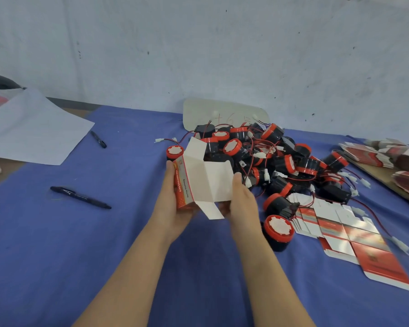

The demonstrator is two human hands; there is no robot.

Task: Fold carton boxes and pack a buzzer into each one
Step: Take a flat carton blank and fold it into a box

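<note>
Now, carton in hand: a red-and-white carton (198, 182) is held just above the worktop (57, 256), touching the near edge of the buzzer heap. It is only partly opened out, its flaps loose and its white inside showing, with no buzzer seen in it.
Left hand (172, 199): grasping the carton's printed red side, thumb on top.
Right hand (242, 199): gripping the white panel on the other side.
Buzzer heap (269, 156): many black, red-capped buzzers with trailing wires, all loose.
Flat cartons (340, 234): fanned out unfolded, near the right hand; more stacks (387, 156) lie at the far right.
Done: no closed, packed box is in view.
Left: probably nearly everything. This box needs squaring, closing at one end, filling and shutting, then the heap follows.
</note>
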